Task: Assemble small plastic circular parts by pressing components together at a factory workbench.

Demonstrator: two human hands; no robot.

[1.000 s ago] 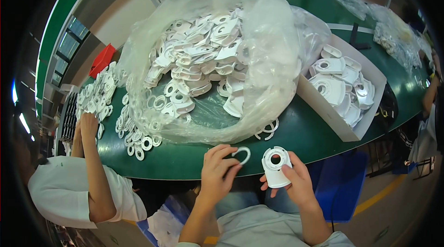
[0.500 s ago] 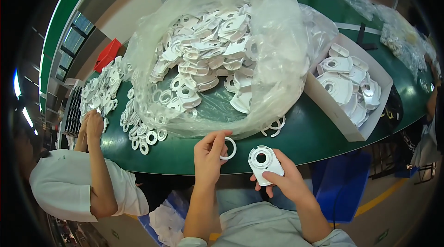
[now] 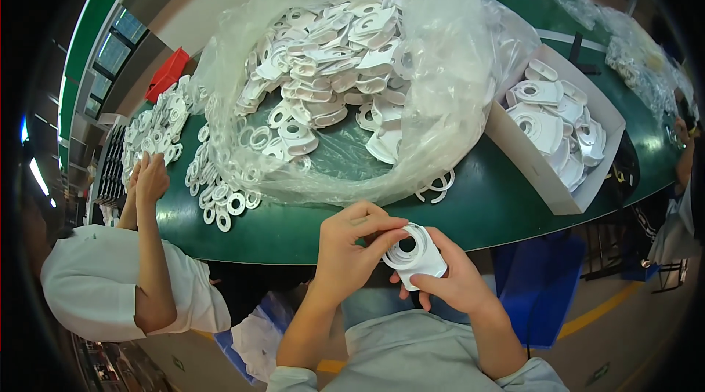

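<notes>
My right hand (image 3: 455, 282) grips a white plastic housing (image 3: 428, 271) with a round hole at its upper end, the thumb lying across its lower face. A white plastic ring (image 3: 417, 233) sits against the round end of that housing, pinched between the thumb and forefinger of my left hand (image 3: 351, 249). Whether the ring is fully seated cannot be made out. Both hands are just off the near edge of the green table (image 3: 294, 234). Beyond them a large clear plastic bag (image 3: 440, 128) lies open around a heap of similar white housings (image 3: 323, 62).
Several loose white rings (image 3: 223, 208) lie left of the bag. A carton (image 3: 562, 203) of white housings stands at the right. At the left a co-worker (image 3: 125, 282) handles parts beside a red bin (image 3: 168, 75). Below the table edge is a blue bin (image 3: 540, 282).
My left hand has carried the ring rightward onto the round end of the housing. My right hand has shifted slightly, still holding the housing.
</notes>
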